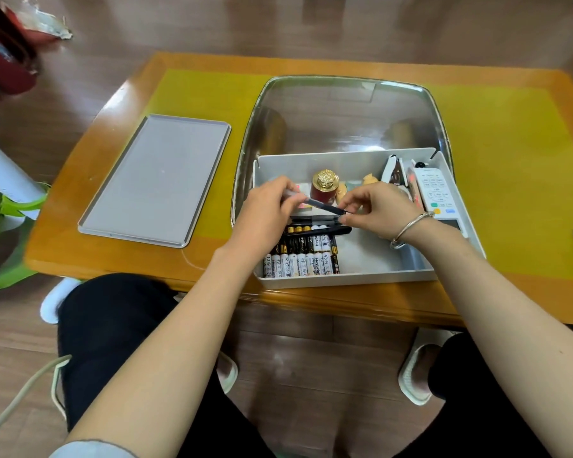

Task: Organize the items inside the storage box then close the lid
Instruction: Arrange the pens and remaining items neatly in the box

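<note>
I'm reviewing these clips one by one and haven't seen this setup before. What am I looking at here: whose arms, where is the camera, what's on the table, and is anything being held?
There is no machine: a seated person wears a wide-angle camera on the head, looking down at their own arms. The single picture is that head view. On the table sit a flat grey tray and a white storage box with its clear lid open behind it. Inside are rows of batteries, a gold-capped bottle and a remote. The left hand and right hand together hold a dark pen over the box, one at each end.
</note>
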Available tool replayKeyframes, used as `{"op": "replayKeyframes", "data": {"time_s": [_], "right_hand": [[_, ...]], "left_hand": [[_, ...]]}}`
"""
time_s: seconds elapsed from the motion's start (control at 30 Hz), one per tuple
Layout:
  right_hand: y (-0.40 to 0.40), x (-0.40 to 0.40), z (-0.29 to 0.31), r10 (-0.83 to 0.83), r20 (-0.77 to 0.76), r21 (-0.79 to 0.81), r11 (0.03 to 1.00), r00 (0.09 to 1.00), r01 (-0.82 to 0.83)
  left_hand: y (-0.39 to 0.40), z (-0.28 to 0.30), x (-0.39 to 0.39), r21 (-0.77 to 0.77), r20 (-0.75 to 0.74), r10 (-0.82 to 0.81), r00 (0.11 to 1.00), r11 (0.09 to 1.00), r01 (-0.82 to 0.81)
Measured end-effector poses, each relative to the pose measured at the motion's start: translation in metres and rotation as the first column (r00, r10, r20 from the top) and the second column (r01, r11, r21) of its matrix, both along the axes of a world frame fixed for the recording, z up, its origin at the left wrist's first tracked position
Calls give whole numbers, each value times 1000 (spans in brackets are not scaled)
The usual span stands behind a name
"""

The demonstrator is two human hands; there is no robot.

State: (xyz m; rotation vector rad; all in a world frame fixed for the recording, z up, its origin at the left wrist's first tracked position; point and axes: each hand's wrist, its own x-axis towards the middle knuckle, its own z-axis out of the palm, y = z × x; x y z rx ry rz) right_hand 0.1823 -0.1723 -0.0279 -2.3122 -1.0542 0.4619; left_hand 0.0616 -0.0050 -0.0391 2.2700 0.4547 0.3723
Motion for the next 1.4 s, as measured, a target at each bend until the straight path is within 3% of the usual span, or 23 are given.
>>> {"op": "replayKeyframes", "data": {"time_s": [0.1, 0.23, 0.3, 0.4, 0.5, 0.63, 0.7, 0.77, 0.8, 0.83, 0.9, 1.0, 1.13, 1.3, 1.4], "right_hand": [[13, -8, 2, 40, 76, 86, 995, 996, -47], [30, -12, 7, 19, 99, 206, 978, 995, -39], [28, -8, 9, -97, 27, 323, 943, 995, 84], [24, -7, 10, -156, -268, 476, 836, 951, 272], [23, -12, 7, -130, -528, 508, 744, 839, 435], [21, -17, 2, -61, -655, 479, 738, 753, 476], [17, -13, -1, -157, -533, 451, 779, 831, 437], [11, -4, -4, -241, -171, 369, 883, 955, 289], [9, -1, -6, -218, 34, 292, 936, 975, 198], [6, 1, -7, -161, 212, 202, 972, 964, 118], [4, 2, -10, -46, 420, 70, 997, 906, 18], [7, 1, -12, 40, 477, -15, 999, 878, -38], [17, 4, -20, 90, 464, -300, 952, 881, 60], [28, -2, -28, 54, 468, -358, 924, 882, 133], [33, -4, -31, 49, 443, -373, 918, 895, 134]], "left_hand": [[-3, 3, 2, -74, 54, 3, 999, 997, 1], [-9, 7, 5, -315, 182, 20, 983, 948, 39], [-4, 5, 6, -223, 134, 66, 989, 974, -34], [3, -1, 4, 26, -13, 12, 1000, 1000, -12], [-1, -6, 4, 154, -131, -113, 985, 979, 133], [-2, -6, 8, 336, -151, -104, 983, 930, 150], [-1, -5, 10, 370, -208, -111, 972, 911, 183], [4, -7, 13, 412, -297, -103, 949, 883, 224], [6, -7, 13, 440, -336, -99, 937, 863, 249], [8, -8, 14, 465, -367, -97, 925, 842, 272], [10, -9, 14, 483, -403, -93, 911, 824, 298], [7, -9, 12, 477, -368, -66, 928, 843, 249], [-5, -11, 6, 470, -290, -34, 956, 865, 174], [-22, -17, 3, 419, -504, -99, 858, 841, 343], [-25, -20, 4, 407, -568, -80, 819, 838, 364]]}}
